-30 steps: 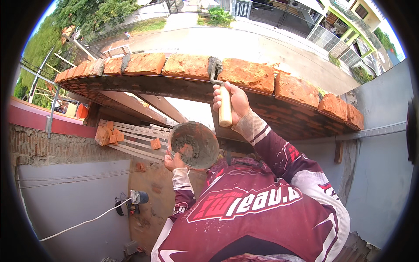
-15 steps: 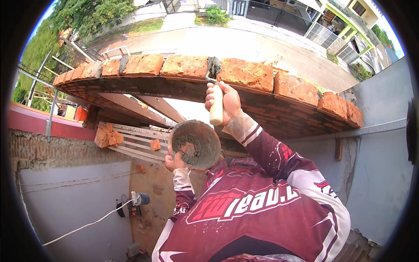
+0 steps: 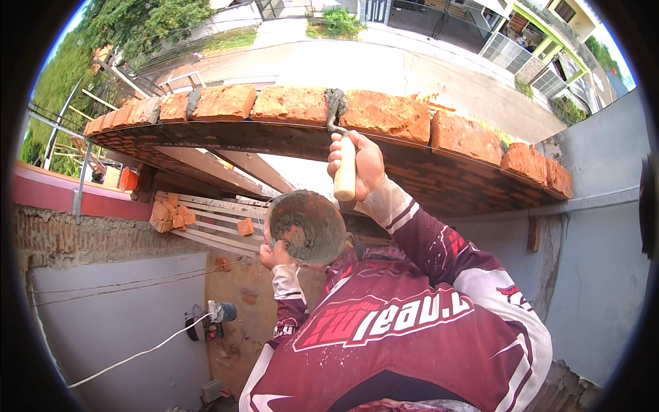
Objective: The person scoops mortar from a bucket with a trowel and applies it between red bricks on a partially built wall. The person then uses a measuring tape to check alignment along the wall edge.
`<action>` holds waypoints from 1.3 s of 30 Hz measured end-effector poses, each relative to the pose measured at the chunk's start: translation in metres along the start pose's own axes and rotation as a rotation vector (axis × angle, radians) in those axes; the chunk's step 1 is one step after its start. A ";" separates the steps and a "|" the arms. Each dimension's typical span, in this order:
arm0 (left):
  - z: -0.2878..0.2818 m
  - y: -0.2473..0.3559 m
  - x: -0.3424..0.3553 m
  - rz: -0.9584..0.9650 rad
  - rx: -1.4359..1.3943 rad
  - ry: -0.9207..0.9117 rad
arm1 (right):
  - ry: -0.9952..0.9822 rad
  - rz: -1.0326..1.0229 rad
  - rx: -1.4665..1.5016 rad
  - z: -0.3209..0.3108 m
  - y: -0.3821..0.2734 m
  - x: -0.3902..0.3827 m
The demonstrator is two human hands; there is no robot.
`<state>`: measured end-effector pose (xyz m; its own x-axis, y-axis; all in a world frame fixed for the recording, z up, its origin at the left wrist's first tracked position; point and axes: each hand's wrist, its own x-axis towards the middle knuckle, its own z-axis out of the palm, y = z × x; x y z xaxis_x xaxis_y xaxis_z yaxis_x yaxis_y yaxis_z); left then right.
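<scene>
My right hand (image 3: 362,163) is closed round the pale wooden handle of a trowel (image 3: 345,172). The trowel's bent neck reaches up to a mortar-filled joint (image 3: 336,100) between two orange bricks in the top row of the wall. One is the brick to the left (image 3: 290,104), the other the brick to the right (image 3: 388,117). Lower down, my left hand (image 3: 276,255) grips the rim of a bucket (image 3: 328,237), its thumb over the edge. Grey wet mortar (image 3: 296,233) lies inside the bucket. A thin string (image 3: 288,124) runs along the near edge of the brick row.
Broken bricks (image 3: 171,214) sit on wooden slats (image 3: 213,230) at the left, below the wall. Farther down are a floor and a white cable (image 3: 137,355). A grey wall (image 3: 590,275) closes the right side. Beyond the bricks lies a street (image 3: 398,65).
The trowel's handle has shifted slightly right and down with my right hand, and its neck now shows more clearly against the joint. My left hand and the bucket stay nearly still.
</scene>
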<state>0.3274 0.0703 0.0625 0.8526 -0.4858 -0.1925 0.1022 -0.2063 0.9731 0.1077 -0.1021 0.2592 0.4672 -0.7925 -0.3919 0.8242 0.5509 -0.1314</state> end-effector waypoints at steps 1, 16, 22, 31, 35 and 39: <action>0.000 0.000 0.000 0.007 0.019 0.015 | 0.050 -0.028 -0.033 0.002 0.001 -0.002; 0.008 -0.010 0.003 -0.013 -0.029 -0.014 | -0.080 -0.025 -0.352 0.003 -0.016 -0.022; 0.015 -0.009 0.000 -0.018 -0.098 -0.014 | 0.065 -0.057 -0.202 0.003 -0.029 -0.029; 0.019 -0.020 0.009 -0.025 -0.128 -0.013 | 0.140 -0.116 -0.527 0.018 -0.018 -0.019; 0.014 -0.024 0.009 -0.001 -0.075 0.025 | 0.180 -0.229 -1.234 0.028 -0.067 -0.043; 0.014 -0.023 0.011 -0.047 -0.049 0.019 | 0.149 -0.133 -2.192 0.059 -0.116 -0.020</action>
<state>0.3271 0.0584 0.0359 0.8559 -0.4603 -0.2358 0.1666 -0.1863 0.9683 0.0212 -0.1657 0.3356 0.3460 -0.8787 -0.3289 -0.7665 -0.0626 -0.6392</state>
